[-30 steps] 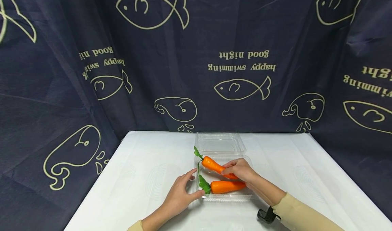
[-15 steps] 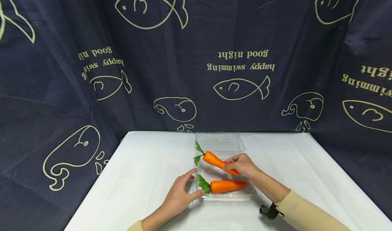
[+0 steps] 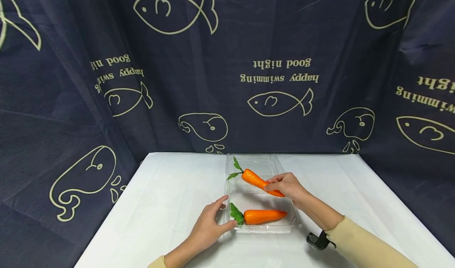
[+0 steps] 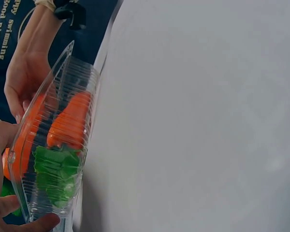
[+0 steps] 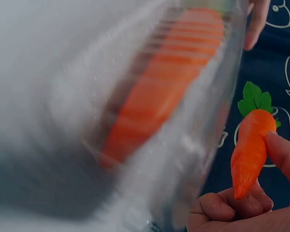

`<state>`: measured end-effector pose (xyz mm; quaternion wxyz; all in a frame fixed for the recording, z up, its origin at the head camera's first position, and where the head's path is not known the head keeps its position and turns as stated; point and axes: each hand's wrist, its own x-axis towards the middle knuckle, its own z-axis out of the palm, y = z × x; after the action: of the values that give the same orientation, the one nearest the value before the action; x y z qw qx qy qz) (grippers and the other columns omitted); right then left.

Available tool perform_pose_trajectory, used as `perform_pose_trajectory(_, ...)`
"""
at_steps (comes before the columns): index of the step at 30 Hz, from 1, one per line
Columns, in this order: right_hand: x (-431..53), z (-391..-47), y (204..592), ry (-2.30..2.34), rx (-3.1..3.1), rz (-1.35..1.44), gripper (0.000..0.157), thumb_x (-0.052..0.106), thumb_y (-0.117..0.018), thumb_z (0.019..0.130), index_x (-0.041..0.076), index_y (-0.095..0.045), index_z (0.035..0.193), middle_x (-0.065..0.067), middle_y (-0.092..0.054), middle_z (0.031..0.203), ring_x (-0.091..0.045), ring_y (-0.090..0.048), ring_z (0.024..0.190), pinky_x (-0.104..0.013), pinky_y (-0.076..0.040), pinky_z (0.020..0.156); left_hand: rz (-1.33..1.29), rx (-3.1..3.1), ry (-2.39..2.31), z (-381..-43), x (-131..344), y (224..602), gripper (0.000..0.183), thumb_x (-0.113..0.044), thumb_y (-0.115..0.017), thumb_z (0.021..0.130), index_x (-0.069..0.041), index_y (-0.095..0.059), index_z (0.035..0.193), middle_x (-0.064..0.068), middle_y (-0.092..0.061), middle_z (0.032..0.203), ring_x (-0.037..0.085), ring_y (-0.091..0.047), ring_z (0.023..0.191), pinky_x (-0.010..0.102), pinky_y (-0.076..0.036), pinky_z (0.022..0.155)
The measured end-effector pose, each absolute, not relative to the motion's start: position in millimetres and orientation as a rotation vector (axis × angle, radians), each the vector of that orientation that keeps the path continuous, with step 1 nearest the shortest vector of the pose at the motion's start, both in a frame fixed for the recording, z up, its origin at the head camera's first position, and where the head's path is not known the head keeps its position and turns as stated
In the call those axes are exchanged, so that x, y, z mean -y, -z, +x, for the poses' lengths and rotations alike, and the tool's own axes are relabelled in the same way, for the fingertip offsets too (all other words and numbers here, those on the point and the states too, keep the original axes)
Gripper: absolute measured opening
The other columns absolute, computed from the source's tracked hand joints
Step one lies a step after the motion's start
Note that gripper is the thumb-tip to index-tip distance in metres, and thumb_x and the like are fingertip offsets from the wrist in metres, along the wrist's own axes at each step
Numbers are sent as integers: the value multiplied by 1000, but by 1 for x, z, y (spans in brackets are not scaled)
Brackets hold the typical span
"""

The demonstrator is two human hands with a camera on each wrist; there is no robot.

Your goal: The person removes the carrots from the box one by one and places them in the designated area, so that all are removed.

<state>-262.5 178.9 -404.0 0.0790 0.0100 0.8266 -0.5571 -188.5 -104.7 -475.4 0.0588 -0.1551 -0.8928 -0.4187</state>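
My right hand (image 3: 288,186) pinches an orange carrot (image 3: 255,179) with green leaves near its tip, holding it above a clear plastic box (image 3: 262,229). In the right wrist view this carrot (image 5: 253,145) sits between thumb and fingers. A second carrot (image 3: 264,216) lies inside the box along its near side, leaves to the left; through the ribbed wall it shows as a carrot (image 4: 70,121) in the left wrist view. At the box's left edge, my left hand (image 3: 209,225) has its thumb and fingers spread, touching the rim.
The box's hinged clear lid (image 3: 252,166) lies folded back on the far side. A white-covered table (image 3: 170,197) carries everything. Behind it hangs a dark blue curtain (image 3: 213,70) with fish drawings. A black device (image 3: 318,240) is worn at the right wrist.
The right hand has lifted the held carrot up and slightly to the right, away from the one lying in the box. The left hand has stayed in place.
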Motion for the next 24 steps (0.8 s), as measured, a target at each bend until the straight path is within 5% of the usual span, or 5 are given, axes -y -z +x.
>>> perform_pose_trajectory(24, -228, -274, 387, 1598, -2592, 123, 35, 23, -82, 79, 1, -76, 106, -3, -74, 94, -17, -63, 84, -29, -50, 73, -465, 2710, 1285, -188, 105, 474, 79, -51, -78, 82, -19, -48, 149, 5, -64, 125, 29, -55, 120, 53, -45, 102)
